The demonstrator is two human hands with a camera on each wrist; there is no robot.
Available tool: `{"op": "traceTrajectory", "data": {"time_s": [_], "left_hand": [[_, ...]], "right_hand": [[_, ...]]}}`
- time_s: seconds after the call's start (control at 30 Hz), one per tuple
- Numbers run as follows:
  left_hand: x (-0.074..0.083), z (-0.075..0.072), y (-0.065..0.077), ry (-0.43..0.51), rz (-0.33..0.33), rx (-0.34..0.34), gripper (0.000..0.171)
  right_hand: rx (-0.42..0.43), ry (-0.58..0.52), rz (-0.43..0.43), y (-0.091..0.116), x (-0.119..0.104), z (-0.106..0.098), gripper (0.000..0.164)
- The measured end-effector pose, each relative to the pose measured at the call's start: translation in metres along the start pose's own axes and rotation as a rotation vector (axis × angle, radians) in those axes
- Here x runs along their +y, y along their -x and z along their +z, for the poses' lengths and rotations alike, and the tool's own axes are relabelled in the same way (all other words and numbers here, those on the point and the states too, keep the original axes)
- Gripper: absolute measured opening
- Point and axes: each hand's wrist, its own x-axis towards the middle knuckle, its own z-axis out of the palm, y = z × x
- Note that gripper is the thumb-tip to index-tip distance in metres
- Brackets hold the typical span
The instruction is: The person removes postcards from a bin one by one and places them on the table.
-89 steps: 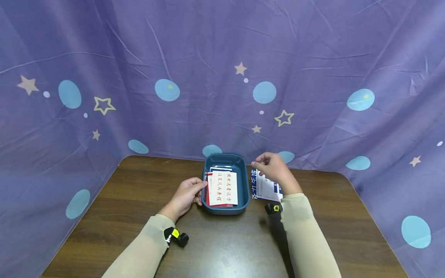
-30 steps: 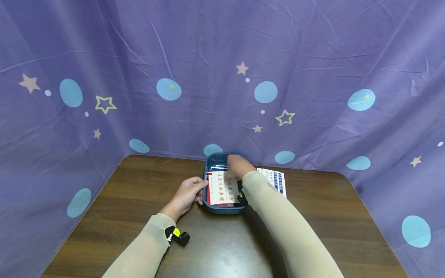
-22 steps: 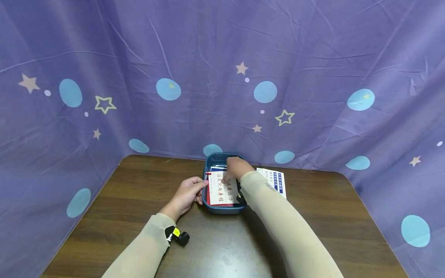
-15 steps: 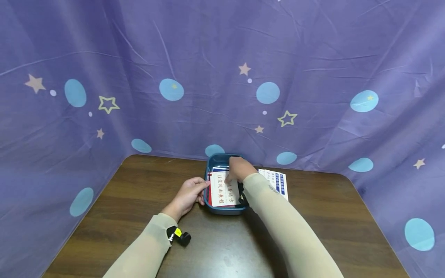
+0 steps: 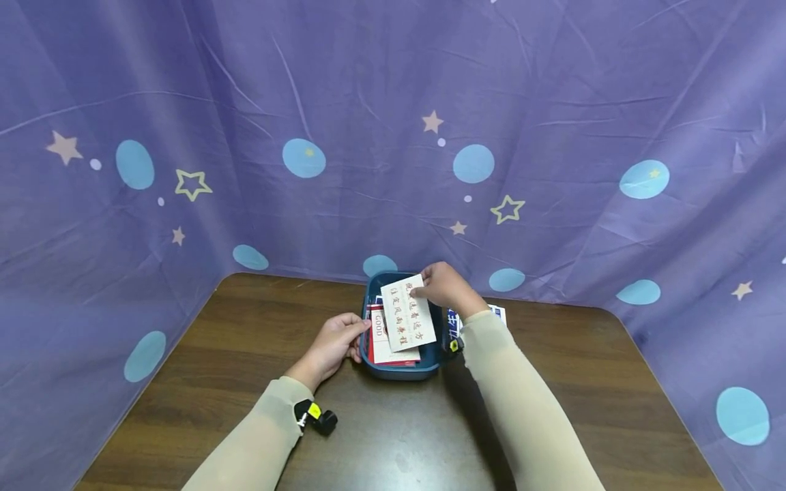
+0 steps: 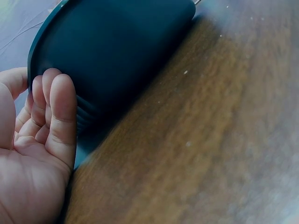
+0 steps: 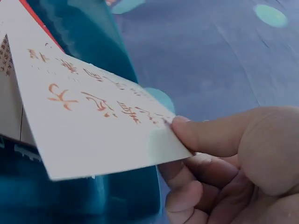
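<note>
A dark blue plastic container stands on the table. My left hand grips its left rim, thumb over the edge and fingers against the outer wall. My right hand pinches a white card by its upper right corner, between thumb and fingers. Orange-brown Chinese characters cover this card, which is lifted and tilted above the container, as the right wrist view also shows. Beneath it in the container lie more cards, one white card reading "GOOD" and some red-edged ones.
Right of the container, several white and blue cards lie on the table, partly hidden by my right wrist. A brown wooden table spreads around. Behind it hangs a purple curtain with stars and blue spots.
My right hand was over the cards to the right, then reached into the container. It has now raised the top card and turned it, uncovering the "GOOD" card. My left hand stays on the rim.
</note>
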Motion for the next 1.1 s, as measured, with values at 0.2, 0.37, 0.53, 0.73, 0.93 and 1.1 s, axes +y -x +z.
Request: {"op": "traceTrajectory", "data": {"time_s": [0.2, 0.37, 0.53, 0.73, 0.93, 1.1], "left_hand": [[0.001, 0.004, -0.001, 0.004, 0.003, 0.002, 0.027], [0.001, 0.004, 0.001, -0.006, 0.004, 0.003, 0.028], [0.001, 0.001, 0.004, -0.010, -0.003, 0.018, 0.028], [0.002, 0.003, 0.002, -0.021, 0.006, -0.006, 0.033], [0.002, 0.003, 0.000, -0.010, 0.011, -0.001, 0.029], [0.001, 0.002, -0.001, -0.004, 0.016, -0.001, 0.026]], "right_hand": [[0.103, -0.199, -0.017, 0.016, 0.030, -0.017, 0.045], [0.184, -0.276, 0.020, 0.033, 0.055, -0.030, 0.043], [0.202, -0.347, 0.086, 0.047, 0.077, -0.039, 0.041], [0.274, -0.368, 0.124, 0.057, 0.101, -0.054, 0.042], [0.293, -0.369, 0.182, 0.059, 0.127, -0.069, 0.035], [0.282, -0.337, 0.264, 0.062, 0.153, -0.076, 0.034]]}}
